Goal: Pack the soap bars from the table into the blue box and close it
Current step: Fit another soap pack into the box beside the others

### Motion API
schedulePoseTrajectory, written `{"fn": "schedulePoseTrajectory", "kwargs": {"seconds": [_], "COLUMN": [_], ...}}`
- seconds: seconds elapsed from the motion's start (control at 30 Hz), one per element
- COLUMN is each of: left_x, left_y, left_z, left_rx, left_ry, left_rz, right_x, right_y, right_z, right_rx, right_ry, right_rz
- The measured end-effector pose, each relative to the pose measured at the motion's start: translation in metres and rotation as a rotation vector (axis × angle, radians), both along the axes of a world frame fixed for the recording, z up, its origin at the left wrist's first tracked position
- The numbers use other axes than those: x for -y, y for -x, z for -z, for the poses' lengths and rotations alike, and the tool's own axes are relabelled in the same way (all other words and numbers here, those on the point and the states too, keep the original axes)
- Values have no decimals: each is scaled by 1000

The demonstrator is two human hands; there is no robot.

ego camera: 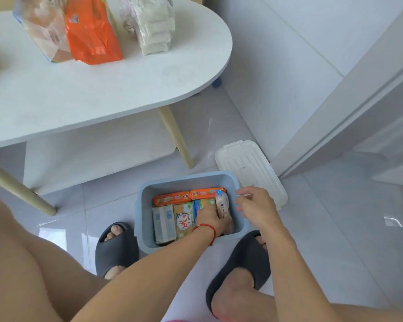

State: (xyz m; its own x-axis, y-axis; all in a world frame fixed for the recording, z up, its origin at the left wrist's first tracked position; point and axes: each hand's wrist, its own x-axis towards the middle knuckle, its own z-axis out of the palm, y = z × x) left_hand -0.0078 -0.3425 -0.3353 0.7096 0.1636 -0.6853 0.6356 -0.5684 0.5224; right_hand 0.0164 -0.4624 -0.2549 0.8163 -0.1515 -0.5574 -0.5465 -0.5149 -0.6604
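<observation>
Blue plastic forms the rectangular box (147,219), which sits open on the glossy pale tiled floor (335,228) between the person's two feet in dark grey foam slides (116,247). Wrapped soap bars fill most of its bottom: two orange-wrapped bars (189,196) lie end to end along the far wall, a pale grey-white boxed bar (163,223) and a yellow-green wrapped bar (183,220) lie side by side in front of them, and a blue-green one shows just beyond. Little free room is left inside, only a strip along the right wall. There the left hand (209,217), with a red string bracelet at the wrist, reaches down and closes around a pinkish bar in clear wrap (222,204), standing it on edge against the right wall. The right hand (254,205) hovers just over the box's right rim, fingers loosely spread and holding nothing. A white ribbed plastic lid (249,168) lies flat on the floor, touching the far right corner of the box, close to a white door frame (335,112). A white oval-ended table (102,84) on pale wooden legs stands beyond the box, its edge well clear. On its top stand an orange plastic multipack (91,33), a clear-wrapped pale pack (44,26) and a clear-wrapped stack of whitish bars (154,24).
</observation>
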Motion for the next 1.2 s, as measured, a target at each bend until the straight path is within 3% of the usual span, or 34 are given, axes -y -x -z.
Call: {"fn": "schedulePoseTrajectory", "kwargs": {"seconds": [0.13,0.27,0.4,0.57,0.77,1.2], "left_x": [-1,6,6,-2,0,-2], "left_y": [5,-8,-24,-48,-62,-80], "left_z": [3,2,0,-10,0,25], "left_rx": [158,215,100,-14,-134,88], "left_ry": [44,-29,-69,-186,-144,-383], "left_rz": [-5,78,136,376,440,532], "right_x": [-1,-10,-10,-8,-12,-17], "right_y": [-2,-2,-4,0,8,13], "right_z": [6,10,13,22,33,44], "right_rx": [21,41,52,50,86,140], "right_ry": [2,22,14,49,48,4], "right_rz": [45,18,38,17,84,128]}}
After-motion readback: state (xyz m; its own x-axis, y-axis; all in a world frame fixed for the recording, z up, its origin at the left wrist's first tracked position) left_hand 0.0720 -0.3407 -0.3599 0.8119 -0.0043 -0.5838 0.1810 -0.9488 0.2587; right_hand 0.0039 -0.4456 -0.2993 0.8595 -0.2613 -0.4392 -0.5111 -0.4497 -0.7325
